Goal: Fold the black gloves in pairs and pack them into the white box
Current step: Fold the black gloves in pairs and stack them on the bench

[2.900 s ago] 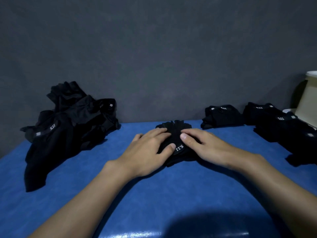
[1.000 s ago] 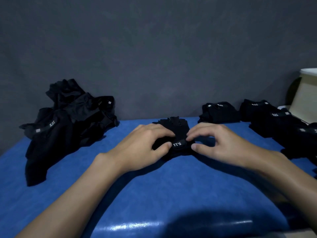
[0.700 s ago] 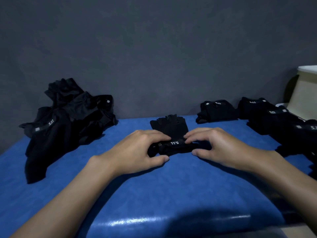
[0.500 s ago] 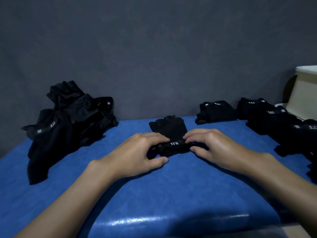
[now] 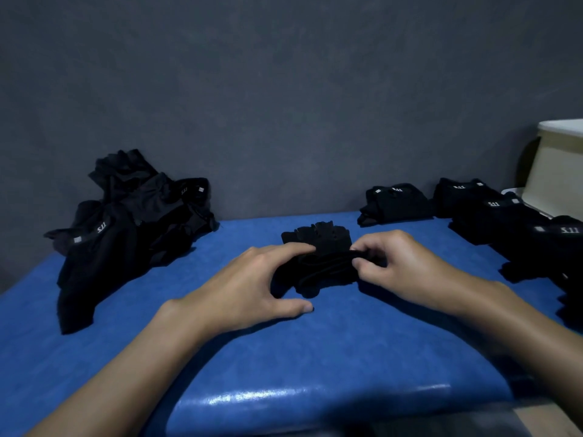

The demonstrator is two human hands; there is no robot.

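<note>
From the head camera, the black glove pair [image 5: 325, 263] lies mid-table on the blue table [image 5: 284, 357], its near end apparently rolled over itself, though the dim light blurs the layers. The left hand [image 5: 252, 285] curls its fingers over the roll's left end, and the right hand [image 5: 403, 266] pinches its right end. A loose glove pile [image 5: 126, 225] sits far left. The folded pairs [image 5: 394, 200] line the right, beside the white box [image 5: 558, 165].
</note>
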